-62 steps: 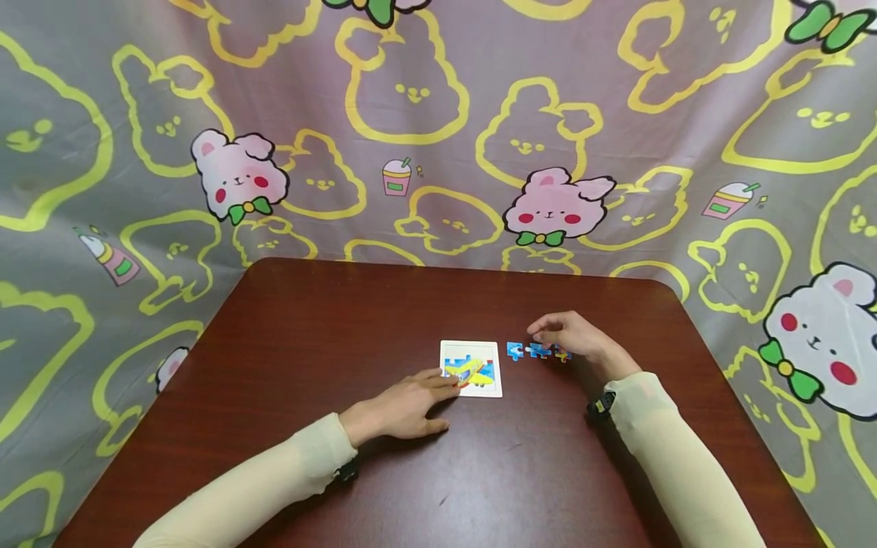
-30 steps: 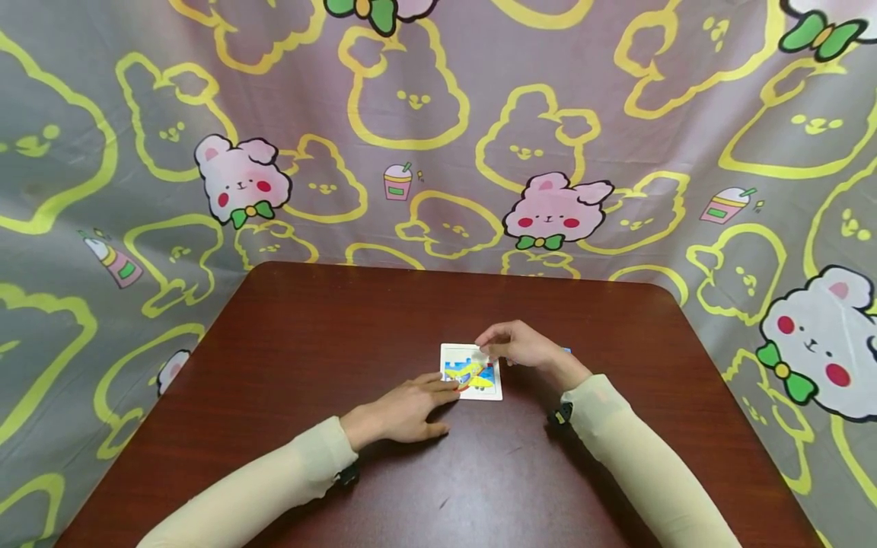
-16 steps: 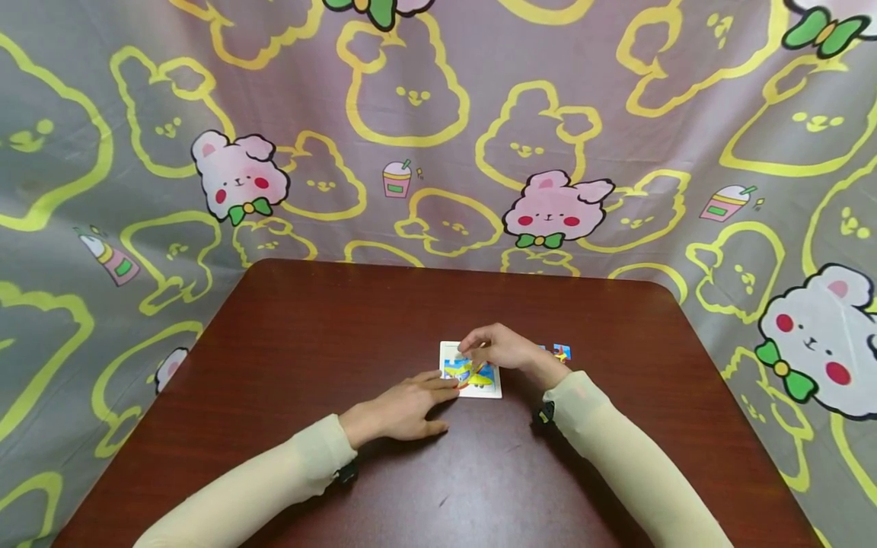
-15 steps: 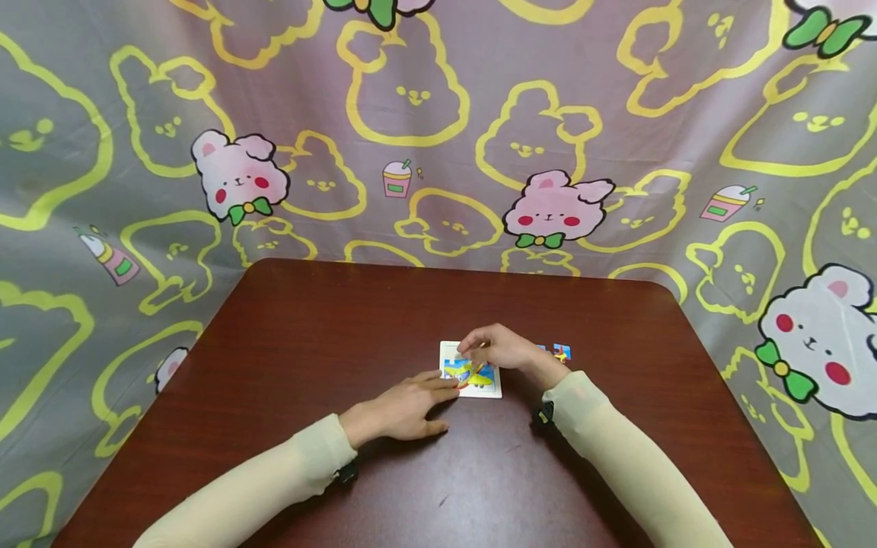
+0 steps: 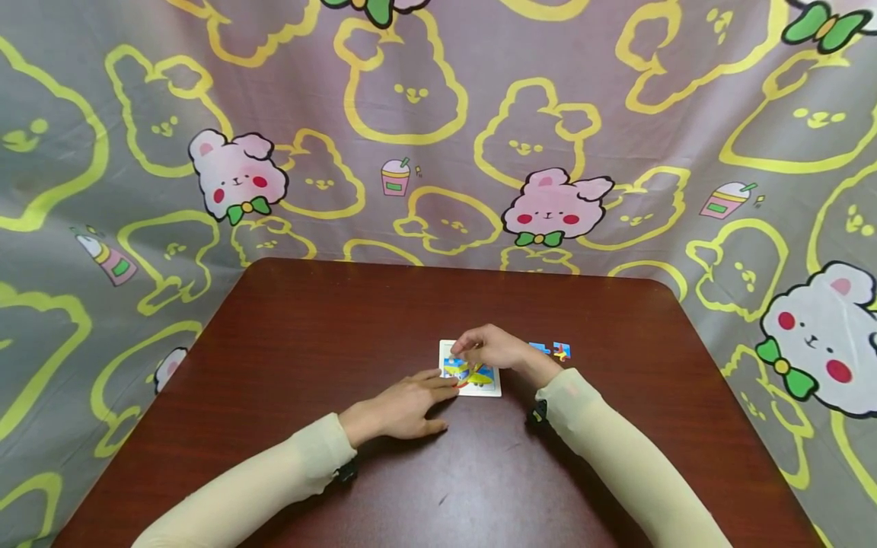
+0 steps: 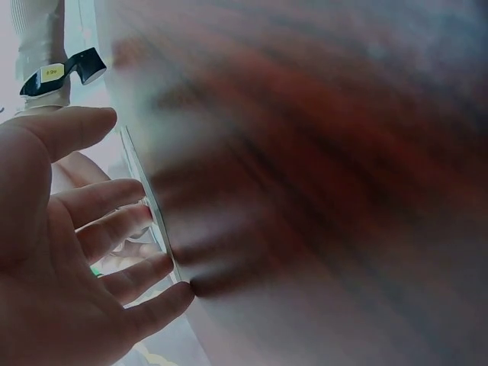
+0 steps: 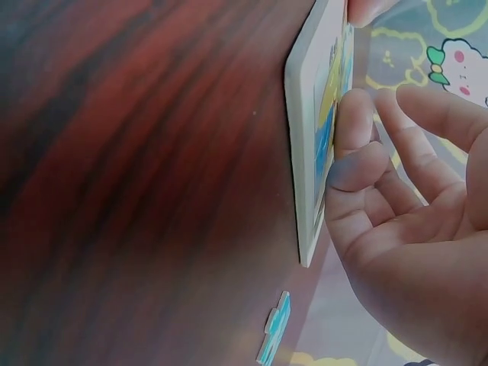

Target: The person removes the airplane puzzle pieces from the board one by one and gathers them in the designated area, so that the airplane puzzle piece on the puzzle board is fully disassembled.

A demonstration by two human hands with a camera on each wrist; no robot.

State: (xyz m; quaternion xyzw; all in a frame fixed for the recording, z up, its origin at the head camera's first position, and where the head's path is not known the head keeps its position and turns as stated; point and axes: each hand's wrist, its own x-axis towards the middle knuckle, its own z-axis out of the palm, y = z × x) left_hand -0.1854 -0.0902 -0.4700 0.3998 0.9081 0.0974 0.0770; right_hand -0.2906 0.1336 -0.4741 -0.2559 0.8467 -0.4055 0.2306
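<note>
"What was the left hand [image 5: 407,407] doing?"

"It wasn't grabbing. Its straight fingers touched the left side of the puzzle board [image 5: 483,395], which lay flat on the brown table [image 5: 342,320]. I think that was a good way to stop it sliding."

"And the right hand [image 5: 496,348]?"

"It was over the top part of the board, with bent fingers. The thumb and pointer finger were close together, but I couldn't tell if they pinched a piece."

"How could it do its job well?"

"I guess matching bumps to holes first, then pressing down softly, was best. Pushing sideways could have bumped the yellow plane [image 5: 482,377]."

"Any other pieces?"

"Two loose pieces [image 5: 562,351] lay near each other, right of the board."
</note>
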